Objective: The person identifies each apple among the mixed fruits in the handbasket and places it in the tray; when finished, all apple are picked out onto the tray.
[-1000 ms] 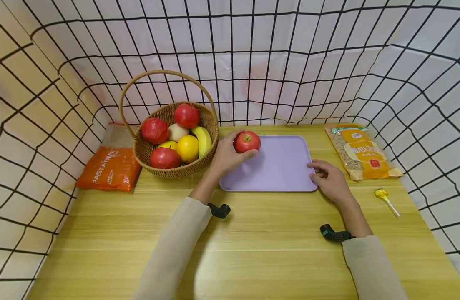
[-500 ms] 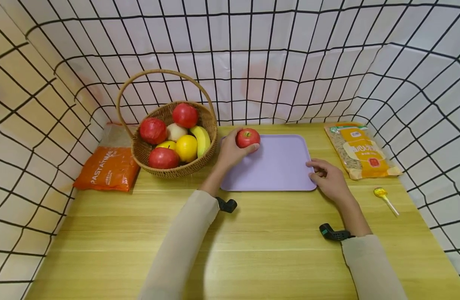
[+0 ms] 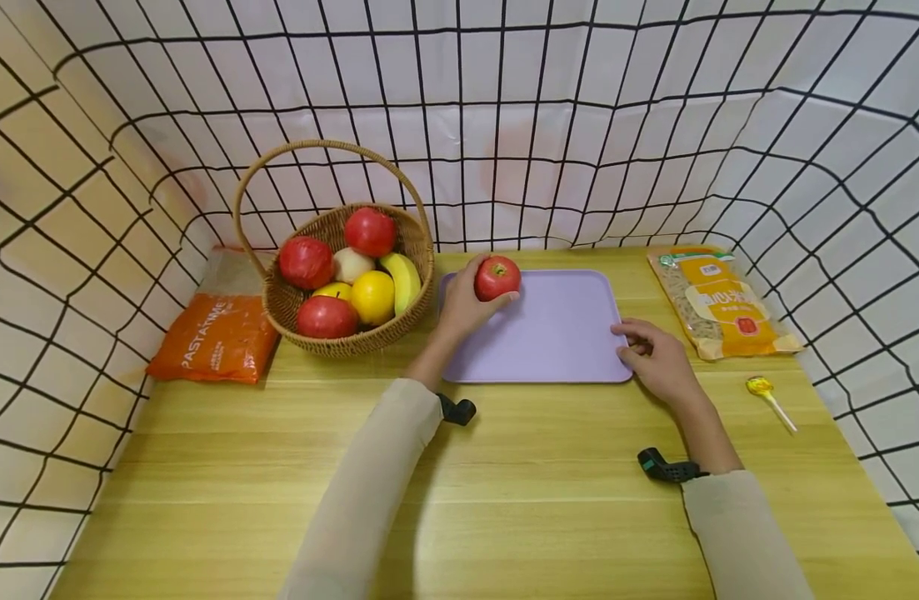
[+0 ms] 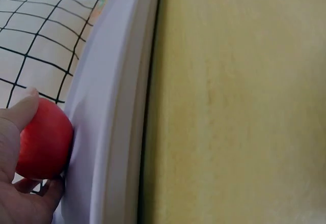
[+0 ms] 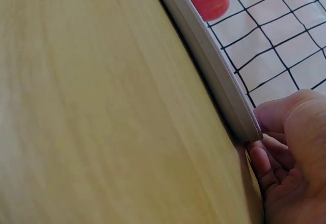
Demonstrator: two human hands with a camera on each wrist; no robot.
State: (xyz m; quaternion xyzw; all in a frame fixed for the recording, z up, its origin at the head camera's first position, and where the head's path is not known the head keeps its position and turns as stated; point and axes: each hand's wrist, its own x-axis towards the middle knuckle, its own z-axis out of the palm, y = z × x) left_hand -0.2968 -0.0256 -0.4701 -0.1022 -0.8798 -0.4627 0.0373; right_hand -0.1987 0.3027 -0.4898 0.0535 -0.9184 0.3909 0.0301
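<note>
My left hand [image 3: 466, 302] holds a red apple [image 3: 498, 277], fingers round its far left side and thumb along its front. The apple is at the back left of a flat lilac tray [image 3: 556, 333]. In the left wrist view the apple [image 4: 47, 141] is right at the tray's surface, between thumb and fingers. At the tray's right edge, my right hand [image 3: 657, 360] pinches the rim. The right wrist view shows that thumb [image 5: 280, 113] on the rim and the other fingers curled below it.
Left of the tray stands a wicker basket [image 3: 347, 343] with a tall handle, holding apples, a banana, yellow fruit and other fruit. An orange pasta bag [image 3: 219, 337] lies beyond it. On the right are a grain bag [image 3: 721, 304] and a yellow lollipop [image 3: 762, 388]. Grid-patterned cloth walls the back and sides.
My left hand and forearm have shifted a little to the right, the apple moving slightly with them over the tray's back left. My right hand stays at the tray's edge.
</note>
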